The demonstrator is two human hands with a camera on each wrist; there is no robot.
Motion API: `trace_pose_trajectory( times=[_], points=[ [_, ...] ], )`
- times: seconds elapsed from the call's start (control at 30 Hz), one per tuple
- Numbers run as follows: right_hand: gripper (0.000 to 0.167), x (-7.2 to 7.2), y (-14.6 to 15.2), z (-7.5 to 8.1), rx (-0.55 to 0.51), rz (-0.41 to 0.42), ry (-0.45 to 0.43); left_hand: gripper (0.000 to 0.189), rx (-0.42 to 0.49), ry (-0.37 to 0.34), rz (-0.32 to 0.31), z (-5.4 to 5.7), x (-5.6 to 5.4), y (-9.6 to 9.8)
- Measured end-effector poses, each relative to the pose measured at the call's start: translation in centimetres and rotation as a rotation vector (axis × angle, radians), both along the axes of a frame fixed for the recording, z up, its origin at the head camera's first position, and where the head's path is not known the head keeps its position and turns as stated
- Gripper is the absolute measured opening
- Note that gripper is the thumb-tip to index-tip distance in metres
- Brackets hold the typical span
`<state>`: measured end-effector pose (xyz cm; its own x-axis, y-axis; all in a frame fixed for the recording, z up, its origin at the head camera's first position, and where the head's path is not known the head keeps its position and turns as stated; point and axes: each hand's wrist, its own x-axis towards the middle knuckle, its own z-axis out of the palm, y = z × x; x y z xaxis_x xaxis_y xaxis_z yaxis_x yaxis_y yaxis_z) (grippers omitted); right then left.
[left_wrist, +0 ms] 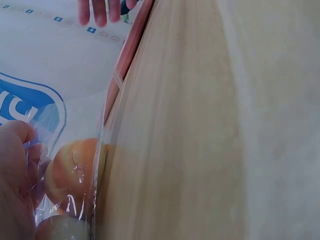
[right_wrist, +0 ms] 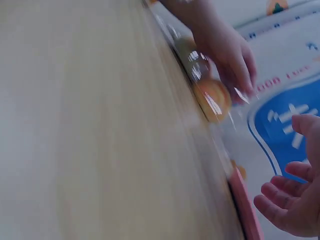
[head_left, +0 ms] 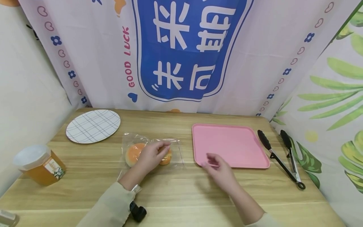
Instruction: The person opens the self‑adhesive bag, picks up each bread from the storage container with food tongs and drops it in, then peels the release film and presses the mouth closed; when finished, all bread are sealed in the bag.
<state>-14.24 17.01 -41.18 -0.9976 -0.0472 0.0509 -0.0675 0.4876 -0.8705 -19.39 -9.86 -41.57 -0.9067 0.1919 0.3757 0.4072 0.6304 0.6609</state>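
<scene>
A clear plastic bag [head_left: 177, 154] lies on the table with round, orange-topped buns inside; one bun [head_left: 135, 153] shows left of my left hand and another bun [head_left: 166, 158] is partly under the fingers. My left hand [head_left: 151, 154] pinches the upper side of the bag between thumb and fingers, as the right wrist view also shows. Over the near left edge of a pink tray [head_left: 229, 145] hovers my right hand [head_left: 221, 173], its fingers loosely bent and holding nothing. In the left wrist view, the bag's film rises beside a bun [left_wrist: 75, 172].
A white checked plate [head_left: 93, 126] lies at the back left. Nearer on that side stands a jar of amber contents [head_left: 42, 167] with a whitish lid. Black-tipped tongs [head_left: 286, 164] lie spread right of the tray. A printed curtain [head_left: 181, 53] hangs behind the table.
</scene>
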Motion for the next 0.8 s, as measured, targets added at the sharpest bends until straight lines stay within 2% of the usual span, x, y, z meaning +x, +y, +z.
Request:
trace_pose_trajectory(
  times=[0.17,0.47,0.63,0.8],
  points=[
    [0.046,0.7,-2.9,-1.2,-0.075,0.099,-0.060,0.018,0.007,-0.005,0.020,0.0,0.0,0.2],
    [0.053,0.6,-5.6,-2.0,-0.314,0.223,-0.383,0.019,0.014,-0.035,0.060,0.0,0.1,0.3],
    [0.051,0.0,-7.1,-2.1,-0.402,0.212,-0.467,0.017,0.012,-0.016,0.071,-0.1,0.2,0.4],
    [0.041,-0.7,-8.5,-2.3,-0.467,0.154,-0.496,0.016,0.024,0.005,0.075,-0.1,0.3,0.5]
  ],
)
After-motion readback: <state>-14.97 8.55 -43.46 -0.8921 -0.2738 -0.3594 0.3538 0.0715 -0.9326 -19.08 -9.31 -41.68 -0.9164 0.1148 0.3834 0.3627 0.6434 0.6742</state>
